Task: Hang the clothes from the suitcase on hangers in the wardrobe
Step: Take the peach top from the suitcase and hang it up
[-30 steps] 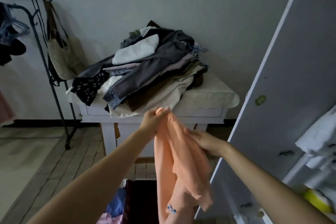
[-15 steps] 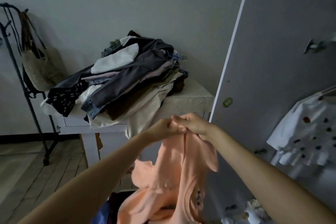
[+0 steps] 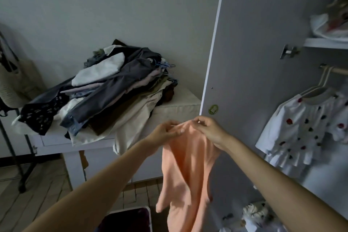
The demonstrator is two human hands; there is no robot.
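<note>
Both hands up in front of the open wardrobe door point(image 3: 263, 62). Left hand point(image 3: 165, 132) and right hand point(image 3: 209, 131) each pinch the top edge of the peach shirt point(image 3: 188, 171), fingers curled on fabric. Shirt hangs down over the suitcase point(image 3: 130, 218), left of the door. Clothes pile point(image 3: 113, 88) further left.

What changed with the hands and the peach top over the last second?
The right hand moved from the fabric's side up to its top edge, beside the left hand. Both now pinch the peach top there, and it hangs more spread out. The view swung right, showing the spotted white top on its hanger in the wardrobe. The left hand's grip and the clothes pile stayed unchanged.
</note>
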